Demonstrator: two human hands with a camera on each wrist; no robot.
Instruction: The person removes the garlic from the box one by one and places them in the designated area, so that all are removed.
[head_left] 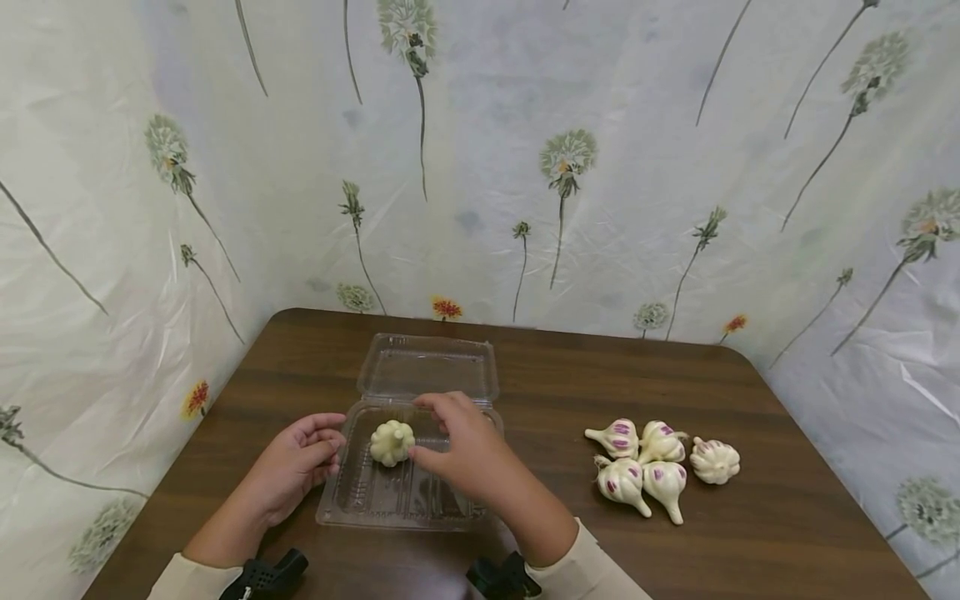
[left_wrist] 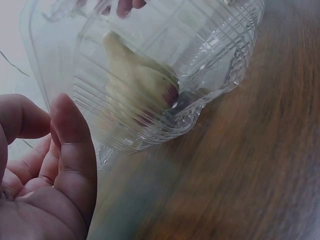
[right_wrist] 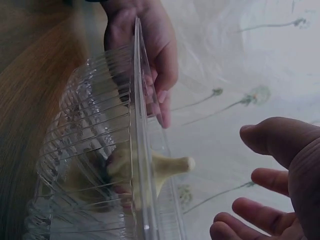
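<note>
A clear plastic clamshell container sits on the table with its lid laid back. One garlic bulb stands in the left part of its base, stem up; purple patches show low on the bulb through the plastic. My left hand is at the container's left edge, thumb and index finger pinching the rim. Above the base hovers my right hand, fingers spread and holding nothing. In the right wrist view, a gap separates these fingers from the bulb's stem.
To the right, several garlic bulbs with purple patches lie grouped on the brown wooden table. A single bulb lies at the group's right side. Flower-printed sheeting hangs behind the table and at both sides.
</note>
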